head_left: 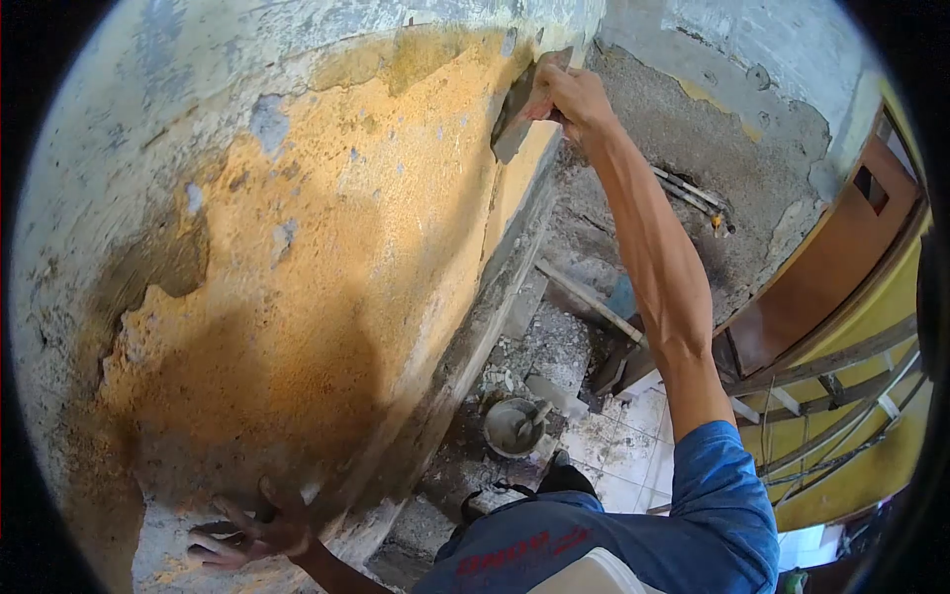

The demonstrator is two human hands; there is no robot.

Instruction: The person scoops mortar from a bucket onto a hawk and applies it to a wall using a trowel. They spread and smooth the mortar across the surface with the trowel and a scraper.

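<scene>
My right hand (574,99) is stretched out far up the wall, closed around the handle of a plastering trowel (515,129). The trowel's long flat blade lies close along the wall near its corner; the exact contact is hard to make out. Around it, the wall (327,228) is a rough orange-tan surface with the paint gone. Grey patches of wet-looking mortar (163,252) show on its left side. Low on the left, my left hand (252,535) rests against the wall in shadow, fingers spread and holding nothing.
A bucket (513,428) with grey mix and a small tool stands on the littered floor near my feet. Rubble (559,396) and a long bar (594,302) lie beyond. Pipes (693,190) jut from the far wall. A ladder (841,396) and a brown door (826,257) are at right.
</scene>
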